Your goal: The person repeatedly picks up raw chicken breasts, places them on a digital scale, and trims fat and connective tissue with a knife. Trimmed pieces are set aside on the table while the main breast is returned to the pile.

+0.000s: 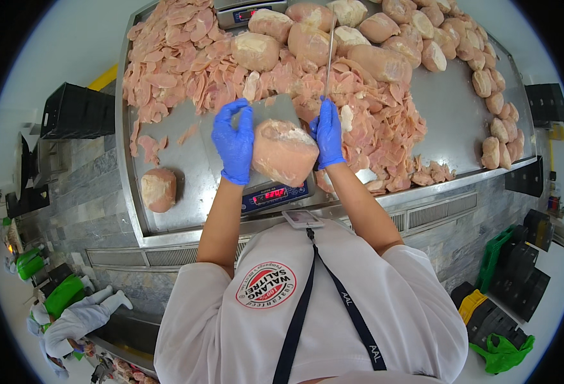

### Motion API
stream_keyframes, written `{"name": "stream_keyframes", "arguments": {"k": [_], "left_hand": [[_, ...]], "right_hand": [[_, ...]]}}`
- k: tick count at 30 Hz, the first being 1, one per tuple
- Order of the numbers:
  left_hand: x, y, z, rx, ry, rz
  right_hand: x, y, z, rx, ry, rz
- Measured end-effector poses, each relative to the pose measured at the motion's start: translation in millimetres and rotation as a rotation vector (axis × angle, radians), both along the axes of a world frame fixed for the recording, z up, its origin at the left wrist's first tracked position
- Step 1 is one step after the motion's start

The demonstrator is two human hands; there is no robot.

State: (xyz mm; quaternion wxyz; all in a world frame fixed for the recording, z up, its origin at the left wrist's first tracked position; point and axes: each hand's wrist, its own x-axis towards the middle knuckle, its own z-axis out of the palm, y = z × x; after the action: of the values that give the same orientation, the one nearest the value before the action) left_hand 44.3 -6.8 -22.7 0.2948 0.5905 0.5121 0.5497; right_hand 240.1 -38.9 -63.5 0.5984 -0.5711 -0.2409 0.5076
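A large pink block of ham with whitish patches of fat sits on the plate of a digital scale, whose red display faces me. My left hand, in a blue glove, is beside the ham's left side with its fingers curved and apart; whether it touches the meat I cannot tell. My right hand, also gloved in blue, is closed round the handle of a long thin knife, at the right side of the ham. The blade points away from me, over the meat slices.
Heaps of thin meat slices cover the left and middle of the steel table. Whole hams crowd the far side and right edge. One trimmed ham lies near left. Another scale stands at the back. Black crates flank the table.
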Motion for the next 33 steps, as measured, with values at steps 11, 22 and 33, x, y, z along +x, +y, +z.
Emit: {"name": "stream_keyframes", "arguments": {"k": [11, 22, 33], "left_hand": [[0.3, -31.2, 3.0, -0.321, -0.128, -0.325], [-4.5, -10.5, 25.2, -0.245, -0.053, -0.581], [-9.7, -0.8, 5.0, -0.194, 0.026, -0.620]], "right_hand": [[44.7, -118.3, 2.1, 0.339, -0.765, 0.534], [45.6, -106.1, 9.1, 0.137, -0.740, 0.807], [18.6, -73.4, 28.1, 0.170, -0.829, 0.749]]}}
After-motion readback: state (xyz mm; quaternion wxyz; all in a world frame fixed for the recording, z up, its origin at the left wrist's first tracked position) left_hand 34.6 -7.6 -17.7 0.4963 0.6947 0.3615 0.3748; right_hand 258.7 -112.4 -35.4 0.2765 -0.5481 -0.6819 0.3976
